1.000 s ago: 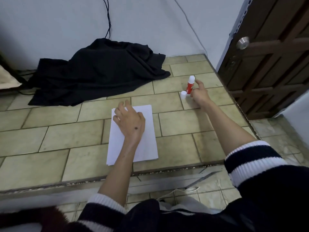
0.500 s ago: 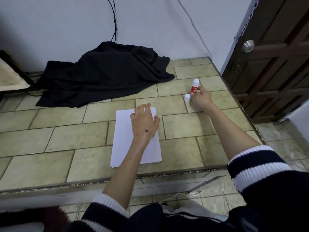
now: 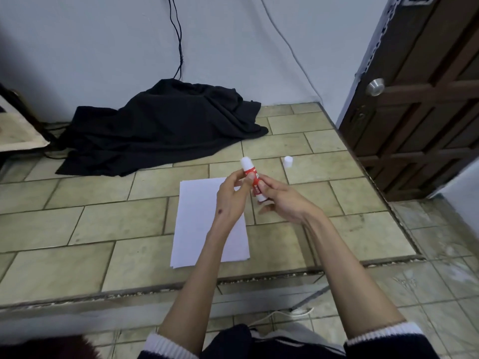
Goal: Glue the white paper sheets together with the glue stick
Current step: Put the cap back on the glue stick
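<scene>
Glue stick, light, rigid and likely slick, is held above the white paper sheets on the tiled floor, left hand pinching its middle, right hand gripping its base, the sensible hold.

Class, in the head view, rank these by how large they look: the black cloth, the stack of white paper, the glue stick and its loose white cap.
Largest to smallest:
1. Black cloth
2. Stack of white paper
3. Glue stick, though raised nearer the camera in both hands
4. White cap
</scene>
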